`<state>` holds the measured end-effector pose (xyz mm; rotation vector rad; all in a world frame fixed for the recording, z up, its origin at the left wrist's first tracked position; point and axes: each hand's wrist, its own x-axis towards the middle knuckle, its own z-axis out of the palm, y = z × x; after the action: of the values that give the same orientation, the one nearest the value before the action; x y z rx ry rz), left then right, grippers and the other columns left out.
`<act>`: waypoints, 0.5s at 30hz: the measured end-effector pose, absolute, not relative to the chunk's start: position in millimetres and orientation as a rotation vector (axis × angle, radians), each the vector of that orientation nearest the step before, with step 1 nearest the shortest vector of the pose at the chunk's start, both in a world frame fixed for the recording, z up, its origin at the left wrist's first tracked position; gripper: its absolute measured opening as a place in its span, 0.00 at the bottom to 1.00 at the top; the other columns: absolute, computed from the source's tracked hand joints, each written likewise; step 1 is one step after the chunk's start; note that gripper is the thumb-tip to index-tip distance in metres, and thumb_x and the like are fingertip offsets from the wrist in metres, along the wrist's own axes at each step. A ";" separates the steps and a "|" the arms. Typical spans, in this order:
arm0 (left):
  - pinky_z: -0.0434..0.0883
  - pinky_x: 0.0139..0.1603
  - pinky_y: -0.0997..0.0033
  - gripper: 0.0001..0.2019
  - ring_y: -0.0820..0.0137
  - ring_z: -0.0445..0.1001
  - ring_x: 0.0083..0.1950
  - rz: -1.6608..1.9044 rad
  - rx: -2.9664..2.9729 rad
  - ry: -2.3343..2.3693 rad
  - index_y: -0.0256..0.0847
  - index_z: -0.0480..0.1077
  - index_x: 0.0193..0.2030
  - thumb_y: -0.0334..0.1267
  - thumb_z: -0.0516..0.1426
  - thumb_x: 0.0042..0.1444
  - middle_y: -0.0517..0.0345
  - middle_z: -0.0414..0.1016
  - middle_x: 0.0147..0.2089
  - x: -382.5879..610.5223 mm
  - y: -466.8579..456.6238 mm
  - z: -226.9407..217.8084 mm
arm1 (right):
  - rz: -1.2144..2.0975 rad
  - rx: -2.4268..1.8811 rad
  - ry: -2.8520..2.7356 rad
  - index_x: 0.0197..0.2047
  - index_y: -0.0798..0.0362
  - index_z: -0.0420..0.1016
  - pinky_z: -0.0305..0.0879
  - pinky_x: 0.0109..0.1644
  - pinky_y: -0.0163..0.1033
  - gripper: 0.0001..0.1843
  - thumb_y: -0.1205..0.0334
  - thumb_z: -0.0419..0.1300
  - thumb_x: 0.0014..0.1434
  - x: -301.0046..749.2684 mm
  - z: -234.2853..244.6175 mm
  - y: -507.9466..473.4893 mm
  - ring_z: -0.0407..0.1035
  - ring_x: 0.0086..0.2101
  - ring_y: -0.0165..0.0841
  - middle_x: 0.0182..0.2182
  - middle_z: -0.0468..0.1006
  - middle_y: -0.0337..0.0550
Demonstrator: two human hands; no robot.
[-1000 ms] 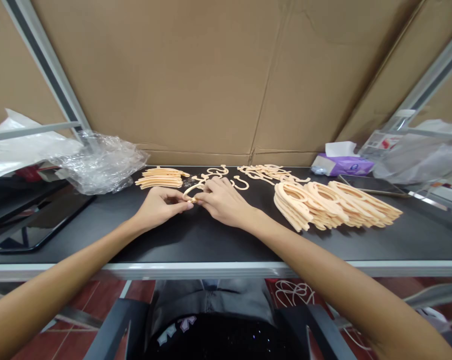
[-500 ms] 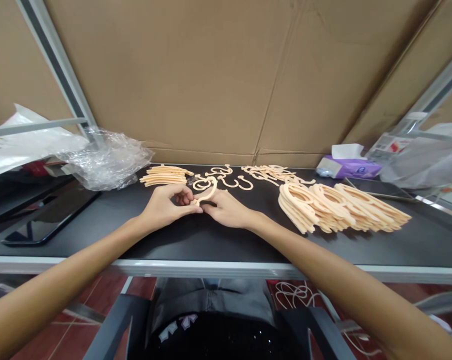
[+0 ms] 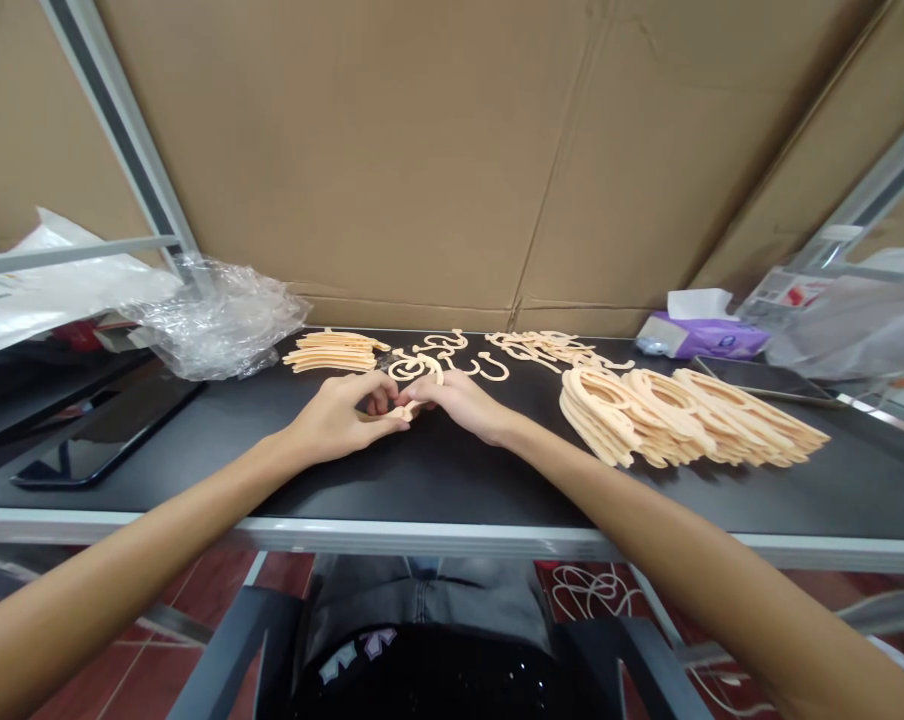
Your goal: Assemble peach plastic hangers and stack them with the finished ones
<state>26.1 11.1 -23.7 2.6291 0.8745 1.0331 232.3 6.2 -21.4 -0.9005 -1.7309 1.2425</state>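
My left hand [image 3: 339, 418] and my right hand [image 3: 463, 402] meet over the middle of the black table [image 3: 452, 470]. Both pinch one small peach plastic hook piece [image 3: 414, 388] between their fingertips. Just behind them lie loose peach hooks [image 3: 452, 362]. A flat stack of curved peach strips [image 3: 330, 353] sits back left of my left hand. A long fanned pile of peach hanger bodies [image 3: 684, 415] lies to the right of my right forearm. More hooks [image 3: 549, 347] are scattered behind that pile.
Crumpled clear plastic [image 3: 216, 318] lies at the back left, with a dark tablet [image 3: 99, 435] in front of it. A purple tissue box [image 3: 699, 335] and a phone [image 3: 767, 380] sit back right. Cardboard [image 3: 452, 150] walls the rear. Chair arms [image 3: 227, 640] show below.
The hook piece held up between my hands has turned and come lower, down by the fingertips. My right hand has rolled palm-down, and both hands have shifted slightly toward the back.
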 end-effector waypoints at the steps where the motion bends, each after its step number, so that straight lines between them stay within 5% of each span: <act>1: 0.66 0.31 0.76 0.12 0.76 0.70 0.27 1.001 2.654 0.884 0.40 0.74 0.39 0.46 0.64 0.56 0.65 0.74 0.28 26.0 11.2 -24.4 | 1.234 -0.954 -1.702 0.30 0.55 0.77 0.69 0.44 0.41 0.08 0.60 0.60 0.52 233.3 -22.3 7.4 0.74 0.32 0.34 0.26 0.79 0.41; 5: 0.63 0.29 0.75 0.11 0.76 0.67 0.25 0.924 2.758 0.917 0.40 0.75 0.35 0.46 0.63 0.57 0.63 0.74 0.26 25.2 14.0 -28.6 | 0.931 -1.135 -1.752 0.37 0.53 0.75 0.65 0.36 0.38 0.12 0.59 0.66 0.50 239.4 -26.0 9.9 0.70 0.27 0.31 0.24 0.75 0.35; 8: 0.63 0.30 0.74 0.13 0.74 0.68 0.26 0.930 2.808 0.970 0.40 0.76 0.34 0.48 0.61 0.59 0.61 0.75 0.26 24.7 12.4 -30.4 | 0.563 -1.267 -1.915 0.33 0.52 0.72 0.58 0.32 0.36 0.13 0.53 0.67 0.52 242.3 -26.7 8.3 0.64 0.26 0.29 0.24 0.72 0.34; 15: 0.65 0.32 0.71 0.13 0.70 0.73 0.28 1.015 2.777 1.211 0.41 0.76 0.32 0.44 0.55 0.62 0.58 0.78 0.28 7.8 20.6 -11.7 | 0.183 -1.365 -2.135 0.29 0.54 0.69 0.56 0.37 0.37 0.18 0.48 0.63 0.59 242.9 -26.5 7.5 0.64 0.33 0.32 0.30 0.73 0.40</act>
<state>7.8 20.6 -11.7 2.7767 1.2115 1.0153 242.9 7.5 -26.5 -1.3652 -2.1351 0.1833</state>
